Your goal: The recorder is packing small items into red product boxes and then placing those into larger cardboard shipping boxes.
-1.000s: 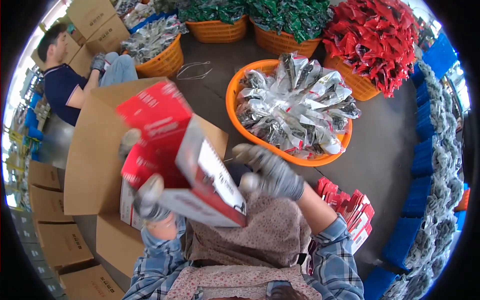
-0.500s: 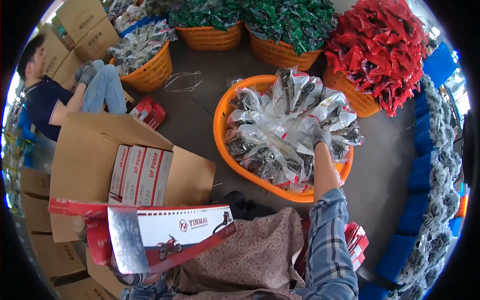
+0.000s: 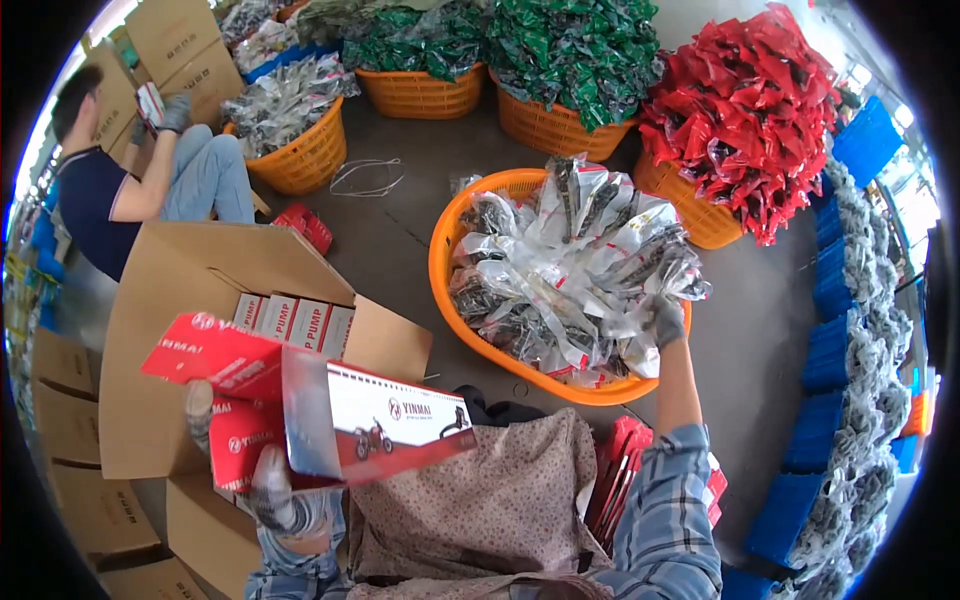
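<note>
My gloved left hand (image 3: pixel 277 492) grips a red and white cardboard box (image 3: pixel 395 425) over my lap. The box has its red flaps spread at the left end, and a motorcycle is pictured on its white side. My gloved right hand (image 3: pixel 664 322) is closed on a clear plastic bag (image 3: pixel 635 322) at the right side of an orange basket (image 3: pixel 447 335). Many more clear bags (image 3: pixel 540 240) with dark parts inside fill that basket. What lies in the gripped bag is hard to make out.
Beside the left hand stands an open carton (image 3: pixel 150 330) holding several white and red boxes (image 3: pixel 310 325). Flat red boxes (image 3: pixel 622 460) lie right of my lap. Beyond are baskets of green bags (image 3: pixel 570 55) and red bags (image 3: pixel 740 120). A co-worker (image 3: pixel 110 205) sits far left.
The box has swung a little right, its flaps spreading. My right hand has moved right and nearer, taking a bag's end. The co-worker has raised a small box.
</note>
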### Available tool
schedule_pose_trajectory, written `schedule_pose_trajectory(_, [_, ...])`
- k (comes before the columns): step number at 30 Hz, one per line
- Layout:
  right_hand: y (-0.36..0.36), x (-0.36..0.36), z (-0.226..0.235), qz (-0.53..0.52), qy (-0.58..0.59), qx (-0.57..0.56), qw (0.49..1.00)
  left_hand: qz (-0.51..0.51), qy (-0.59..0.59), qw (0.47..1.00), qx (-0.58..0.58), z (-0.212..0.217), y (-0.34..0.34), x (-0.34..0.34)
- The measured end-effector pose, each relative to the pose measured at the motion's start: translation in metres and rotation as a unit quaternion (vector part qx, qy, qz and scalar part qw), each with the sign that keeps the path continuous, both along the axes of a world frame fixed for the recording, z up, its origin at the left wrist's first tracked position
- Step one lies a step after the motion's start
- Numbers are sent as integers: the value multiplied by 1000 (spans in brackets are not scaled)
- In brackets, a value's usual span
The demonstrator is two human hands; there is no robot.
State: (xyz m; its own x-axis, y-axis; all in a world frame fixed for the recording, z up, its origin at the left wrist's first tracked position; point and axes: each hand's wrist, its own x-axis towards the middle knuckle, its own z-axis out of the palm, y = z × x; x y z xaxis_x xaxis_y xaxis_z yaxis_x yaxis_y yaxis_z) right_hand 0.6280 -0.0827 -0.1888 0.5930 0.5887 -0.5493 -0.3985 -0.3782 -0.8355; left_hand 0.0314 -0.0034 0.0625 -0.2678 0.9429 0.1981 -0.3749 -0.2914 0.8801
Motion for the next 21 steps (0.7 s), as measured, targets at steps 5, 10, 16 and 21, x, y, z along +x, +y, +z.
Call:
schedule_pose_trajectory(5, [-52, -160, 95, -12, 12, 235, 972, -105, 138, 968, 180, 41, -7, 5])
schedule_pose_trajectory(10, [-111, -242, 221, 45, -182, 198, 962, -101, 285, 919, 253, 72, -17, 17])
schedule_pose_trajectory(16, [-160, -312, 334, 140, -480, 268, 824, -202, 175, 932, 246, 90, -37, 37])
schedule_pose_trajectory(21, [-170, -329, 408, 297, -560, 204, 746, -195, 115, 947, 227, 69, -32, 37])
